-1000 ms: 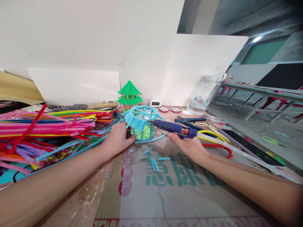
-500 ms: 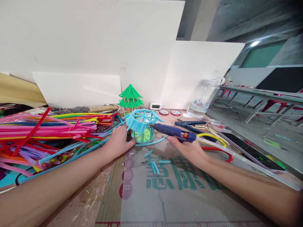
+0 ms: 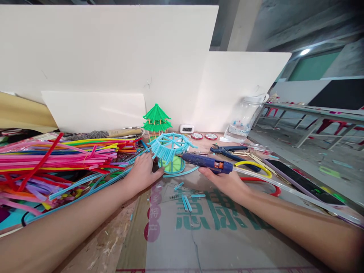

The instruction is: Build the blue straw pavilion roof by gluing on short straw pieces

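Observation:
A light-blue pipe-cleaner pavilion model (image 3: 173, 142) stands mid-table, with a fringed, partly covered roof frame and a green round base. My left hand (image 3: 143, 168) holds it at the lower left, thumb in front; its other fingertips are partly hidden behind. In my right hand (image 3: 227, 182) is a dark blue hot glue gun (image 3: 204, 161), its nozzle at the right side of the pavilion, just under the roof edge. From the gun's back a long clear glue stick (image 3: 278, 182) runs to the right. Short blue pipe-cleaner pieces (image 3: 186, 203) lie in front, by a clear ruler (image 3: 173, 195).
Colourful pipe cleaners (image 3: 57, 159) are heaped at left. A green tiered pavilion (image 3: 156, 117), a small digital clock (image 3: 187, 128) and two red-rimmed discs (image 3: 196, 136) stand behind. At right are pliers (image 3: 230, 149), a water bottle (image 3: 244, 119) and a phone (image 3: 301, 180).
The glue gun and my right hand have shifted slightly left and down, with the nozzle lower beside the roof edge. My left hand stays at the pavilion. The view has moved a little.

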`<state>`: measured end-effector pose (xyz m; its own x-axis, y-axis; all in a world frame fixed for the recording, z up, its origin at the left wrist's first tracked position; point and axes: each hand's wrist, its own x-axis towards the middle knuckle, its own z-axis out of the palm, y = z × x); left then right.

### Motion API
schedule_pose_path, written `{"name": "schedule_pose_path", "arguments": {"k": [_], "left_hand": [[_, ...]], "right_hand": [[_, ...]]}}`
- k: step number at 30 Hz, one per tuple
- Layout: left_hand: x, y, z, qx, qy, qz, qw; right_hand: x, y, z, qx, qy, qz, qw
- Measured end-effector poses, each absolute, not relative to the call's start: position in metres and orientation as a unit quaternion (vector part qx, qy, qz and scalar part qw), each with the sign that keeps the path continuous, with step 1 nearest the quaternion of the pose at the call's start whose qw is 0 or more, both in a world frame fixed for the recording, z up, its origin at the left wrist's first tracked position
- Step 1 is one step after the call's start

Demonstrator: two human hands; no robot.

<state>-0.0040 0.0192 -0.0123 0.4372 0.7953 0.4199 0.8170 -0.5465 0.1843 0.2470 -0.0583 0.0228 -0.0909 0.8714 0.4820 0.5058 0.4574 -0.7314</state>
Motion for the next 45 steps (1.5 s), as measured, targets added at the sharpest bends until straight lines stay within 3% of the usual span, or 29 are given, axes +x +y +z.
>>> {"name": "schedule_pose_path", "arguments": {"k": [45], "left_hand": [[-0.004, 0.018, -0.010, -0.848, -0.478, -0.227, 0.016]], "right_hand": [[0.253, -0.056, 0.015, -0.487, -0.730, 0.144, 0.457]]}}
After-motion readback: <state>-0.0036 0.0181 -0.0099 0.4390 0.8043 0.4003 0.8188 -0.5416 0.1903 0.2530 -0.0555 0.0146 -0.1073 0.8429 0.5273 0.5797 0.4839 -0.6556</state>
